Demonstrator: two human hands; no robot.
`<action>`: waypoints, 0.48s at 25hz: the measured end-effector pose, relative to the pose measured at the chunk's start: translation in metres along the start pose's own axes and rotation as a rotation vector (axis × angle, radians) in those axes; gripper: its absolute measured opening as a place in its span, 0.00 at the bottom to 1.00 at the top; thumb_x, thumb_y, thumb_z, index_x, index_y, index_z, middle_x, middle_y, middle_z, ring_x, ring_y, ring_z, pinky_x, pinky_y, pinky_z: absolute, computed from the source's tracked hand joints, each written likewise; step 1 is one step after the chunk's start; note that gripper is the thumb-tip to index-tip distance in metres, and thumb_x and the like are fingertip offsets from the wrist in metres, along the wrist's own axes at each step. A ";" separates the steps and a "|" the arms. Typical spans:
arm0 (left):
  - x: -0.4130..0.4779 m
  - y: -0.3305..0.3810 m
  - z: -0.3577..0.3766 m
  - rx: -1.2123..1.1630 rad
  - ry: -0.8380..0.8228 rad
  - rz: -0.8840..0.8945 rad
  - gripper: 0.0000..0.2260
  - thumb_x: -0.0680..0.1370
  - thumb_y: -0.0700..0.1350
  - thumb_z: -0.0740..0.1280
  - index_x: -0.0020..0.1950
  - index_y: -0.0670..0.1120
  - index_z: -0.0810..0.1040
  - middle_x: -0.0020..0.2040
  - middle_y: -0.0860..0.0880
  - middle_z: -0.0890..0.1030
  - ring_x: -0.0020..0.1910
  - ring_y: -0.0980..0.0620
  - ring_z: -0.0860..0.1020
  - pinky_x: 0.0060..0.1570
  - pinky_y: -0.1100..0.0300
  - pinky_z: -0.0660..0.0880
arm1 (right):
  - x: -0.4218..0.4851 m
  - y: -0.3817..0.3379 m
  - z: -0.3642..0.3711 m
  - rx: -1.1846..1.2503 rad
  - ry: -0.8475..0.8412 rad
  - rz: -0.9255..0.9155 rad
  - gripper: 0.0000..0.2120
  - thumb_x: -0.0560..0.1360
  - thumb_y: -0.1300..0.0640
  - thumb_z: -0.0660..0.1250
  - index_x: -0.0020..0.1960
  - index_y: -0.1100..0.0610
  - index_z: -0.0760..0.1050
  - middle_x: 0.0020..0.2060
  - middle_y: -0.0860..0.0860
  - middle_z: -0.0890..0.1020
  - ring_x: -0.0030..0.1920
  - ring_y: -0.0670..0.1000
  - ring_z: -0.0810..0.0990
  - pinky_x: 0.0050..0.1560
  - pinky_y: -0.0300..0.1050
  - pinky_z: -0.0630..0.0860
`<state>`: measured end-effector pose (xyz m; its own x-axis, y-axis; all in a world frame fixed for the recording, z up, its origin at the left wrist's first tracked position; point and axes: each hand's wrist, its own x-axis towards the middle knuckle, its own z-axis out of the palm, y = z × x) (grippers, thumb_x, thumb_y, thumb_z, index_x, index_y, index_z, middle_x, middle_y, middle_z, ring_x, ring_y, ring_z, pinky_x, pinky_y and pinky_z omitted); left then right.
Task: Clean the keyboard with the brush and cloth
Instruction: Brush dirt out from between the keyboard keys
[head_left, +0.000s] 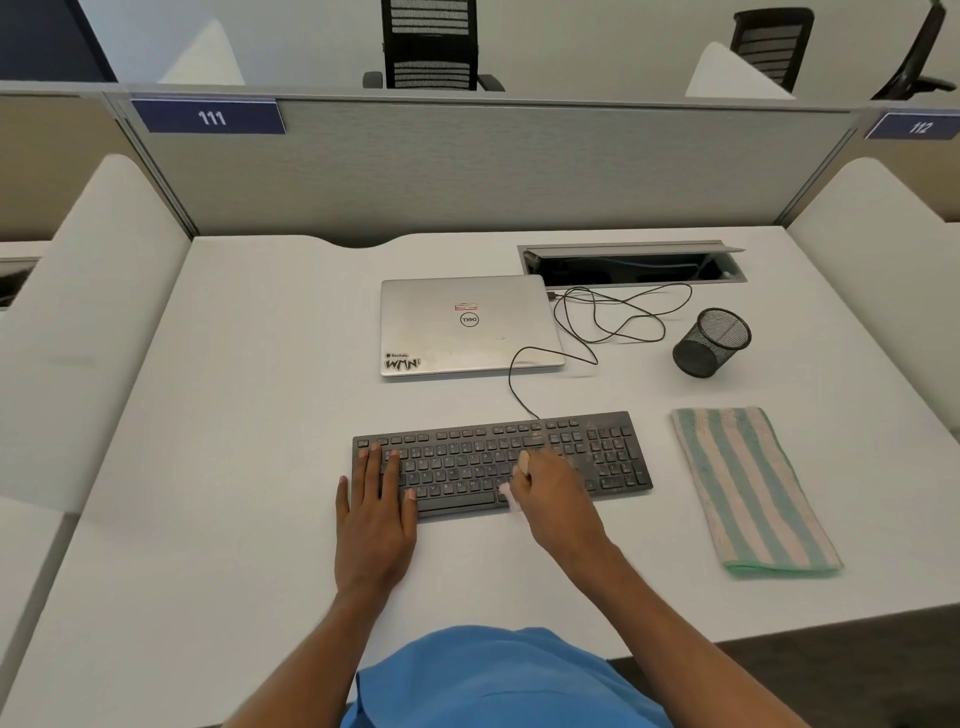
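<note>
The right hand (556, 499) has its grip closed round a small brush (523, 462). A pale wooden handle end pokes up above the knuckles, and something pale and blurred shows beneath them, at the near edge of the keys. It works over the middle of a dusty black keyboard (613, 457). The left hand (376, 512) lies flat on the keyboard's left end, its grip relaxed – fingers straight and spread on the keys. A folded green-and-pink striped cloth (753, 493) lies on the white surface (234, 467), just right of the keyboard and apart from it. Behind sit a closed silver laptop (467, 322), a looping black cable (613, 317) and a black mesh pen cup (711, 348).
</note>
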<state>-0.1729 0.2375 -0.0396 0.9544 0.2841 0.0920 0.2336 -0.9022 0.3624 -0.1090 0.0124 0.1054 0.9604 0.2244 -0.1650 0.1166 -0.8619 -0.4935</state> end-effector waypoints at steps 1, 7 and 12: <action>0.000 0.000 0.000 -0.001 0.001 0.001 0.28 0.85 0.55 0.49 0.84 0.47 0.62 0.86 0.47 0.58 0.85 0.49 0.52 0.82 0.41 0.53 | 0.001 0.001 -0.004 0.000 -0.012 0.009 0.13 0.83 0.57 0.57 0.41 0.58 0.70 0.38 0.52 0.77 0.37 0.50 0.74 0.36 0.44 0.68; 0.000 0.000 0.001 -0.002 -0.002 -0.004 0.28 0.85 0.55 0.49 0.85 0.47 0.61 0.86 0.48 0.57 0.85 0.49 0.51 0.83 0.41 0.52 | 0.019 0.003 -0.013 0.127 0.126 0.010 0.18 0.83 0.52 0.55 0.34 0.46 0.60 0.33 0.46 0.71 0.34 0.49 0.73 0.36 0.50 0.74; 0.000 0.000 0.001 0.002 -0.008 -0.006 0.28 0.85 0.55 0.49 0.85 0.47 0.61 0.86 0.48 0.56 0.86 0.50 0.50 0.83 0.41 0.52 | 0.003 0.015 0.001 0.034 0.019 0.050 0.16 0.83 0.54 0.59 0.36 0.51 0.64 0.38 0.52 0.78 0.41 0.52 0.81 0.37 0.50 0.76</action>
<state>-0.1726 0.2378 -0.0403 0.9543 0.2871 0.0828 0.2398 -0.9011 0.3613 -0.1043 0.0010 0.0966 0.9694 0.1727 -0.1745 0.0599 -0.8557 -0.5140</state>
